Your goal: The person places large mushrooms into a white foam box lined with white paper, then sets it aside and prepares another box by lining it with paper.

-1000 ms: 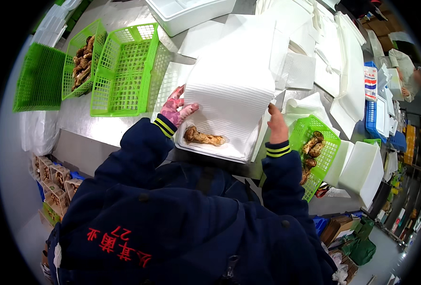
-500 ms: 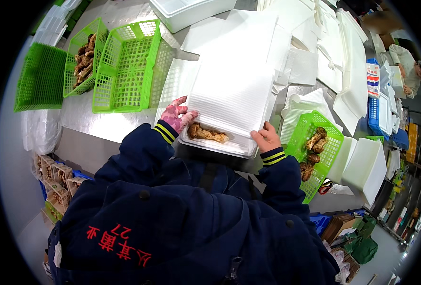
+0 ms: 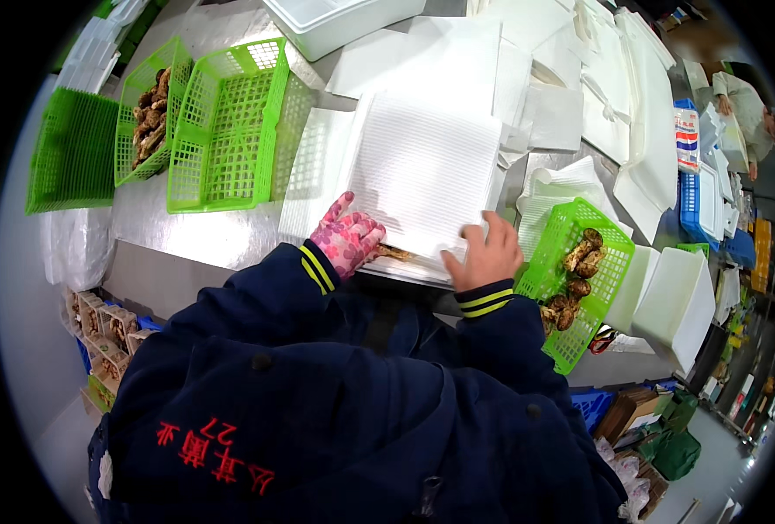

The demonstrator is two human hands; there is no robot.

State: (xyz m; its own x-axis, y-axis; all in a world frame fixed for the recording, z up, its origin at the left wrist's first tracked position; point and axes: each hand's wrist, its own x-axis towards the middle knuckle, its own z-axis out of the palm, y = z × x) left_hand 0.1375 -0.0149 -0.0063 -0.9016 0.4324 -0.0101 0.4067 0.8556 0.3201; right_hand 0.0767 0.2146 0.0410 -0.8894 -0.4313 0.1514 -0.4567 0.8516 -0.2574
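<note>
My left hand (image 3: 349,237), in a pink flowered glove, rests at the near left corner of a ribbed white foam sheet (image 3: 427,166), fingers stretched and apart. Beneath the sheet's near edge, a brown-and-cream mushroom (image 3: 396,253) lies in a shallow white tray (image 3: 427,274), mostly hidden by the sheet and glove. My bare right hand (image 3: 490,251) is over the near right corner, its thumb and fingers spread; whether it touches the sheet I cannot tell. Just to its right stands a green basket (image 3: 619,288) holding several mushrooms (image 3: 578,288).
Two more green baskets stand at the left, one (image 3: 230,131) wide and one with mushrooms (image 3: 150,118), beside a stack of nested baskets (image 3: 71,153). White sheets (image 3: 619,113) spread across the metal table's far side. A white foam box (image 3: 339,31) sits at the back; another container (image 3: 678,301) is at right.
The sheet's near edge has come down toward me over the mushroom. My left hand moved nearer and right; my right hand let go of the corner and spread its fingers.
</note>
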